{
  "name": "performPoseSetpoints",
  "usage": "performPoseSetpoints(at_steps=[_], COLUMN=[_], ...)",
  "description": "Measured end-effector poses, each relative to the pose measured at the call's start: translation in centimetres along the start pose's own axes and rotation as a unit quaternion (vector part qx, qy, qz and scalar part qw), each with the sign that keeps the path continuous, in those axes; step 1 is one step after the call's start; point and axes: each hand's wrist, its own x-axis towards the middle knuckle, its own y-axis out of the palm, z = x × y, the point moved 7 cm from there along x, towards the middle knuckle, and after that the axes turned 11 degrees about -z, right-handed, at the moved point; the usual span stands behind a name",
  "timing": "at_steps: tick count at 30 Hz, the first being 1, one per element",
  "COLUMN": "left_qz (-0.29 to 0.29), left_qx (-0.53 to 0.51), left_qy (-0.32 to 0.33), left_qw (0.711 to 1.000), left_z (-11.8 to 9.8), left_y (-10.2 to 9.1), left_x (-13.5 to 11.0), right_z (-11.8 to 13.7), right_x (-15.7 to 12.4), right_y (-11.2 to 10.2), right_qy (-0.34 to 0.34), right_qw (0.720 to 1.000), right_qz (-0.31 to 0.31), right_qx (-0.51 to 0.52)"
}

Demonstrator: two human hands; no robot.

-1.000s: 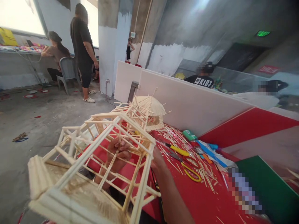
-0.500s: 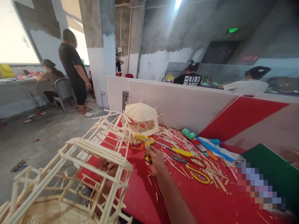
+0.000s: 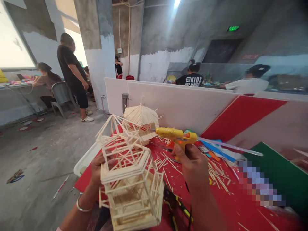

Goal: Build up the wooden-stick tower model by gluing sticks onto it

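Observation:
My left hand (image 3: 97, 168) grips a pale wooden-stick frame model (image 3: 130, 175) from its left side and holds it above the edge of the red table (image 3: 209, 205). My right hand (image 3: 192, 165) is closed round the handle of a yellow hot glue gun (image 3: 176, 136). The gun's nozzle points left towards the top of the frame, and a clear glue stick (image 3: 231, 147) juts out of its back to the right. Behind the frame stands a second stick model with a domed roof (image 3: 141, 120).
Loose sticks (image 3: 216, 175) litter the red table, with scissors partly hidden behind my right hand. A white partition board (image 3: 183, 107) runs along the table's far side, a green sheet (image 3: 284, 179) lies right. Several people stand or sit beyond, and a white tray (image 3: 85, 160) sits left.
My right hand has lifted the glue gun off the table and brought it up towards me. The left hand turned the stick frame upright and drew it closer.

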Motion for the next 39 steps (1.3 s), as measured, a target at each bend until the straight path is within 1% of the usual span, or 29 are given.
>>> performPoseSetpoints(at_steps=[2, 4, 5, 7, 9, 11, 13, 17, 19, 21, 23, 27, 29, 35, 39], left_qz=[0.027, 0.046, 0.052, 0.055, 0.057, 0.063, 0.065, 0.055, 0.059, 0.063, 0.066, 0.071, 0.068, 0.064, 0.062], left_qx=[-0.022, -0.039, -0.043, -0.039, -0.024, -0.007, 0.005, 0.020, 0.018, 0.020, 0.029, 0.035, 0.032, 0.045, 0.055], left_qy=[0.080, 0.174, 0.210, 0.249, 0.281, 0.318, 0.344, 0.373, 0.375, 0.374, 0.375, 0.381, 0.377, 0.393, 0.398], left_qw=[0.996, 0.983, 0.975, 0.966, 0.958, 0.946, 0.937, 0.926, 0.925, 0.925, 0.924, 0.921, 0.923, 0.916, 0.914], left_z=[-1.2, -2.9, -3.6, -4.4, -5.0, -5.3, -5.3, -4.8, -4.3, -3.8, -3.4, -3.0, -3.0, -3.8, -3.8], left_y=[0.6, 1.0, 1.2, 1.3, 1.3, 1.3, 1.3, 1.3, 1.4, 1.5, 1.6, 1.8, 1.9, 2.5, 2.7], left_x=[-0.2, -0.7, -0.9, -1.1, -1.2, -1.3, -1.5, -1.7, -1.7, -1.7, -1.7, -1.7, -1.7, -2.0, -2.2], right_z=[0.6, 1.1, 1.4, 1.9, 2.2, 2.2, 2.1, 1.7, 1.7, 1.3, 0.3, -2.0, -2.6, -2.3, -1.8], right_x=[-0.4, -0.8, -1.0, -1.3, -1.5, -1.6, -1.6, -1.8, -1.8, -1.7, -1.5, -1.0, -1.0, -1.5, -1.8], right_y=[0.5, 1.0, 1.3, 1.6, 1.9, 2.1, 2.6, 4.2, 4.5, 4.4, 3.8, 2.2, 1.9, 3.2, 3.2], right_qy=[-0.055, -0.123, -0.160, -0.221, -0.256, -0.268, -0.269, -0.261, -0.263, -0.257, -0.235, -0.179, -0.166, -0.172, -0.194], right_qw=[0.998, 0.989, 0.982, 0.968, 0.957, 0.953, 0.954, 0.957, 0.957, 0.959, 0.963, 0.975, 0.976, 0.975, 0.970], right_qz=[0.019, 0.031, 0.032, 0.025, 0.015, 0.007, 0.012, 0.064, 0.073, 0.066, 0.051, -0.005, -0.018, 0.006, -0.006], right_qx=[-0.035, -0.073, -0.090, -0.120, -0.136, -0.138, -0.133, -0.106, -0.096, -0.102, -0.119, -0.134, -0.137, -0.138, -0.148])
